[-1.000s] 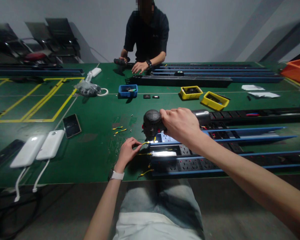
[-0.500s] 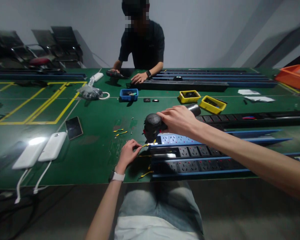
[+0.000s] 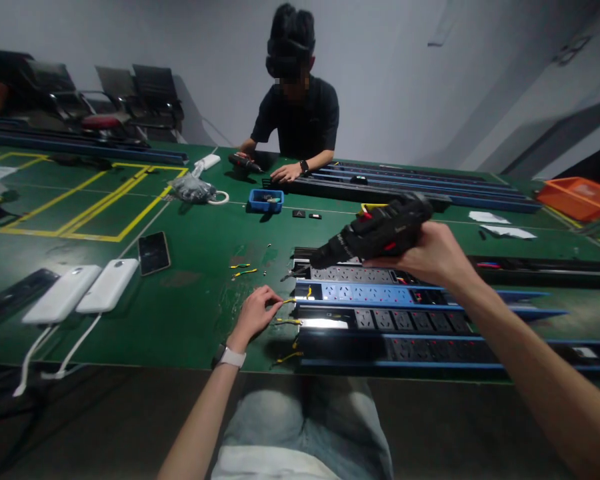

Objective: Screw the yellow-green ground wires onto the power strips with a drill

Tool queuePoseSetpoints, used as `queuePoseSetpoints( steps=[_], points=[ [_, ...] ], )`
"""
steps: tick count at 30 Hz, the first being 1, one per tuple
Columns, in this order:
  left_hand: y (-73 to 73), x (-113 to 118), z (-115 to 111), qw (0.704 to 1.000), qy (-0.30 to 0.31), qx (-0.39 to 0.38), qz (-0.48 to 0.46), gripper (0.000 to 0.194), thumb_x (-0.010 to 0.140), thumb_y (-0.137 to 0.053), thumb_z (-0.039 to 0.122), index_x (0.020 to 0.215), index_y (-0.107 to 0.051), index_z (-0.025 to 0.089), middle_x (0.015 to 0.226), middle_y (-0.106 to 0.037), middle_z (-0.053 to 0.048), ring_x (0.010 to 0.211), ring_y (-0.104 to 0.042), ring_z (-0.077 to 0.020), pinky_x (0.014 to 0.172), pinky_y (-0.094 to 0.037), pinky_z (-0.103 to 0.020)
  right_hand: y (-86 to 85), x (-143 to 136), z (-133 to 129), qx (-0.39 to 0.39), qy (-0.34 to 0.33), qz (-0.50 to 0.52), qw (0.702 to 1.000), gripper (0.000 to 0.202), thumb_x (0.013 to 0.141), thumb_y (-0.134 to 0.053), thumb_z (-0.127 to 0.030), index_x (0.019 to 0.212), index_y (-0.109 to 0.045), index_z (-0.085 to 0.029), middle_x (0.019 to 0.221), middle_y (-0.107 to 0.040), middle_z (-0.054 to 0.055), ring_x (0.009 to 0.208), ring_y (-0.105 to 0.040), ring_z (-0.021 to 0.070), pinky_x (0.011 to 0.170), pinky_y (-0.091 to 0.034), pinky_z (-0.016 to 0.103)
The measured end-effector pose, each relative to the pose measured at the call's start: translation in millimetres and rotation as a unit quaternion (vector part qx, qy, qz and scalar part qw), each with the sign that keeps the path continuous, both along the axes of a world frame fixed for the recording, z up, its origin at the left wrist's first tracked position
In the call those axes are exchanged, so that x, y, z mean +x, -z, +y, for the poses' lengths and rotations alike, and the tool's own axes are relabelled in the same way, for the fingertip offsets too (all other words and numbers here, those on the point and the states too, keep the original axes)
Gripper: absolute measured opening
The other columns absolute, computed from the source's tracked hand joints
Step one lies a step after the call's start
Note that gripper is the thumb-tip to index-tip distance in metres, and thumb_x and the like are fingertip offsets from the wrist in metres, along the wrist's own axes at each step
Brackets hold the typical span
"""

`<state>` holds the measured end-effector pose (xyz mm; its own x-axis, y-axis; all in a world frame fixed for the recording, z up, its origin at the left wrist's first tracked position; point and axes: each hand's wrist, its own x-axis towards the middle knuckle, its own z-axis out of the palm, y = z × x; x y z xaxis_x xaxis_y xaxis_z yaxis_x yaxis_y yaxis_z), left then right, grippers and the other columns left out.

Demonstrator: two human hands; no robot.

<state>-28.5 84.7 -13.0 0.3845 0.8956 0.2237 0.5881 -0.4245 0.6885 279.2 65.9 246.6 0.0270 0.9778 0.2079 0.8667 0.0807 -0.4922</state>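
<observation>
My left hand (image 3: 260,310) is closed in a pinch on the free end of a short yellow-green wire (image 3: 289,301), whose other end meets the tip of a blue socket strip (image 3: 353,293). In my right hand (image 3: 437,257) is a black cordless drill (image 3: 380,233), held above the strips. Its bit points left and down, apart from the wire. Nearer to me lie a black socket strip (image 3: 404,321) and another dark strip with blue edges (image 3: 350,363), each with yellow-green wires at its left end.
Loose wires (image 3: 244,272) and small screws lie left of the strips. A phone (image 3: 154,253), white power banks (image 3: 107,285), a blue bin (image 3: 266,201) and an orange crate (image 3: 577,198) rest on the green table (image 3: 190,313). Across it, a co-worker (image 3: 300,113) holds another drill.
My right hand has lifted the drill off the strip's end and swung it from pointing down to pointing left. My left hand keeps its pinch on the wire. The camera view has shifted slightly.
</observation>
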Motion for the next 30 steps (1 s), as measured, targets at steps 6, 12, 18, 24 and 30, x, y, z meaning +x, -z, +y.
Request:
queuePoseSetpoints(
  steps=[6, 12, 18, 24, 30],
  points=[
    [-0.1, 0.9, -0.2, 1.0, -0.007, 0.001, -0.003, 0.019, 0.091, -0.061, 0.036, 0.087, -0.071, 0.021, 0.09, -0.064, -0.004, 0.089, -0.06, -0.0179, 0.081, -0.045, -0.03, 91.8, 33.5, -33.6, -0.191, 0.172, 0.294, 0.921, 0.051, 0.049, -0.085, -0.054, 0.069, -0.062, -0.014, 0.064, -0.063, 0.003, 0.061, -0.054, 0.0124, 0.063, -0.043, 0.028],
    [-0.5, 2.3, -1.6, 1.0, -0.011, 0.002, -0.002, 0.023, 0.092, -0.059, 0.039, 0.088, -0.071, 0.02, 0.089, -0.064, -0.004, 0.086, -0.059, -0.0176, 0.08, -0.045, -0.03, 131.9, 52.5, -52.5, -0.247, 0.18, 0.364, 0.88, 0.051, 0.059, -0.078, -0.06, 0.06, -0.053, -0.015, 0.059, -0.057, 0.001, 0.057, -0.05, 0.0098, 0.06, -0.038, 0.025],
    [0.2, 3.0, 0.1, 0.997, -0.052, -0.021, -0.059, 0.023, 0.094, -0.055, 0.035, 0.104, -0.071, 0.021, 0.092, -0.063, -0.004, 0.078, -0.059, -0.0139, 0.072, -0.047, -0.026, 147.1, 54.5, -51.0, -0.241, 0.189, 0.444, 0.842, 0.05, 0.062, -0.078, -0.059, 0.064, -0.051, -0.017, 0.06, -0.054, -0.001, 0.058, -0.05, 0.0093, 0.061, -0.041, 0.024],
    [1.6, -6.5, 37.4, 0.977, -0.209, 0.028, -0.031, 0.031, 0.083, -0.07, 0.033, 0.109, -0.07, 0.017, 0.092, -0.062, -0.005, 0.07, -0.058, -0.0129, 0.073, -0.05, -0.027, 160.3, 54.8, -45.9, -0.246, 0.199, 0.504, 0.804, 0.05, 0.059, -0.081, -0.055, 0.064, -0.048, -0.018, 0.058, -0.052, -0.002, 0.054, -0.048, 0.009, 0.056, -0.041, 0.025],
    [6.3, -4.9, 53.5, 0.968, -0.248, 0.04, 0.026, 0.017, 0.084, -0.07, 0.036, 0.089, -0.077, 0.021, 0.088, -0.069, -0.006, 0.07, -0.06, -0.0154, 0.068, -0.045, -0.027, 164.3, 58.1, -44.8, -0.269, 0.213, 0.518, 0.783, 0.047, 0.058, -0.083, -0.052, 0.065, -0.051, -0.018, 0.057, -0.054, -0.002, 0.053, -0.051, 0.0095, 0.055, -0.041, 0.024]
  ],
)
